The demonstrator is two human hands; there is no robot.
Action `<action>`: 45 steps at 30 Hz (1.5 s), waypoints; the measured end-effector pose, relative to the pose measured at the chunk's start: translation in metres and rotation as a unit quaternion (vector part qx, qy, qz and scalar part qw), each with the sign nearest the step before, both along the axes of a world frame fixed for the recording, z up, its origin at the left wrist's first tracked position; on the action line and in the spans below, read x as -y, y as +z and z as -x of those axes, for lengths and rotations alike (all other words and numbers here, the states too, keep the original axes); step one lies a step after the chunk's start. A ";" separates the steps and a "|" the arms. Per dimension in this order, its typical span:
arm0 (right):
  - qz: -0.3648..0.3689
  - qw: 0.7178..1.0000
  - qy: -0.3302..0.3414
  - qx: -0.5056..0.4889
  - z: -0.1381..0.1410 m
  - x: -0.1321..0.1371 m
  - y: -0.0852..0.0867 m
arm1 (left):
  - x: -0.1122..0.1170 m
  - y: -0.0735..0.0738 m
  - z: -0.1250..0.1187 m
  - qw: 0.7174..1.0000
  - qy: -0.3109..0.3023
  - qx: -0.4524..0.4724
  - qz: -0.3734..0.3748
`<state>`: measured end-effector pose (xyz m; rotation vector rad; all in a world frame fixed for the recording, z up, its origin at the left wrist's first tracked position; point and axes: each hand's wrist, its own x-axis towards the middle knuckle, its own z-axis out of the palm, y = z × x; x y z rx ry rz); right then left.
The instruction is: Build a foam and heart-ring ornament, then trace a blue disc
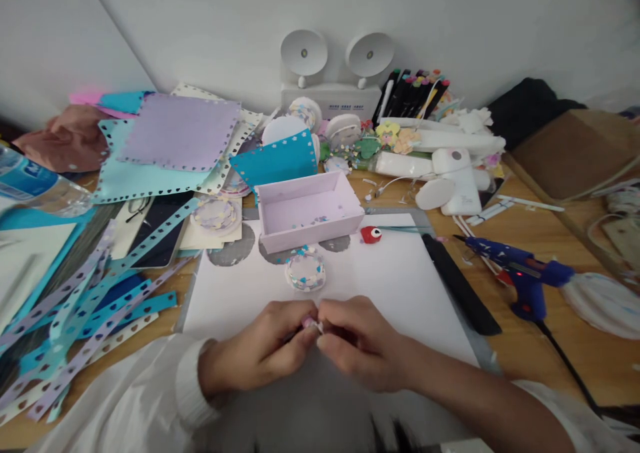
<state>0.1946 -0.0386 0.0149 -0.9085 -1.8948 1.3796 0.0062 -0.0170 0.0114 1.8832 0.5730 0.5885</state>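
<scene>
the two hands meet low over the white sheet, the left hand and the right hand fingertip to fingertip. between them is a small pale piece, pinkish-white, too small for me to tell what it is exactly. both grips are clenched on it, thumb and forefinger of each side pinching it, at the near edge of the sheet, close to the person's body. just beyond the hands stands a little round ring with coloured flecks, and behind that an open lilac box with some flecks inside. a blue glue gun lies well apart at the right on the counter, and perforated paper strips lie at the left. for such fine work i think it is best to rest the wrists low, to hold the piece only by its edges, and to press gently so it is not crushed. working over the sheet seems wise, because a dropped piece would show there easily.
</scene>
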 end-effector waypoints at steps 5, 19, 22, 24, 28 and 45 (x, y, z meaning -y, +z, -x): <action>0.048 0.999 -0.011 0.018 0.001 -0.003 0.000 | -0.003 -0.002 0.001 0.999 -0.007 -0.026 -0.044; 0.337 0.927 0.035 -0.163 0.003 -0.003 0.000 | -0.001 -0.005 0.000 0.994 -0.031 -0.034 -0.100; 0.377 0.909 0.038 -0.172 0.003 -0.003 0.001 | 0.001 -0.005 -0.002 0.997 -0.027 -0.010 -0.066; 0.388 0.897 0.044 -0.207 0.002 -0.004 0.000 | 0.003 -0.004 -0.001 0.999 -0.013 0.009 -0.041; 0.360 0.871 -0.036 -0.333 0.001 -0.009 -0.001 | 0.005 -0.002 0.002 0.998 0.047 0.045 -0.008; 0.126 0.971 -0.104 -0.172 0.011 0.003 0.009 | 0.020 0.044 0.049 0.961 0.269 0.004 0.063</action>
